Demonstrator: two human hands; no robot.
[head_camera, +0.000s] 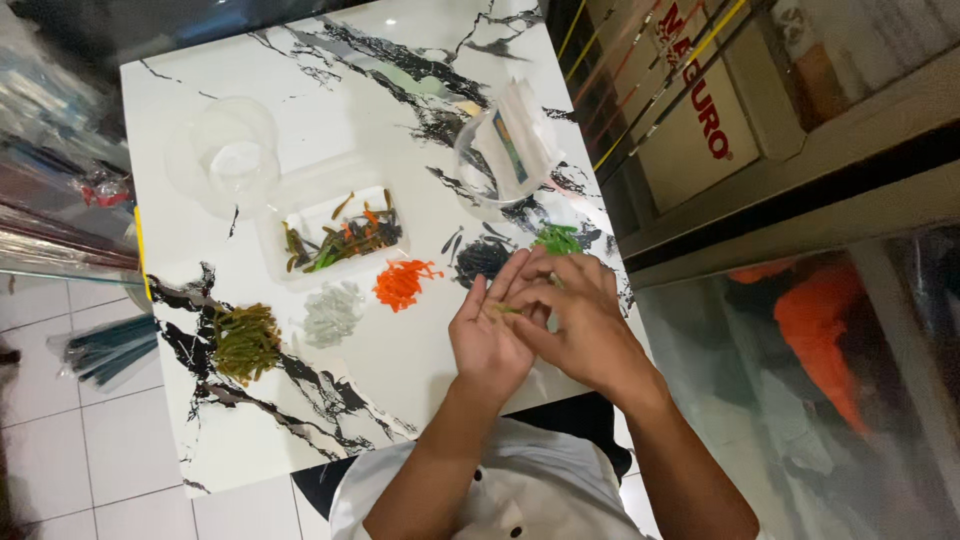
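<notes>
While the left hand (487, 340) lies open with the palm up, a small green worm-shaped piece (508, 309) rests on its fingers, and the right hand (578, 318) pinches this piece from the side. Just beyond the fingertips lies a green pile (556, 239), and further left an orange pile (402, 283), a clear tray (300, 205) with mixed pieces, all on the marble table (400, 370).

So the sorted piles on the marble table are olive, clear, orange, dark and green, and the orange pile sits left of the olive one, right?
Not quite. In the head view the orange pile sits right of the olive pile, with the clear pile between them. The dark pile and green pile on the marble table are as you said.
</notes>
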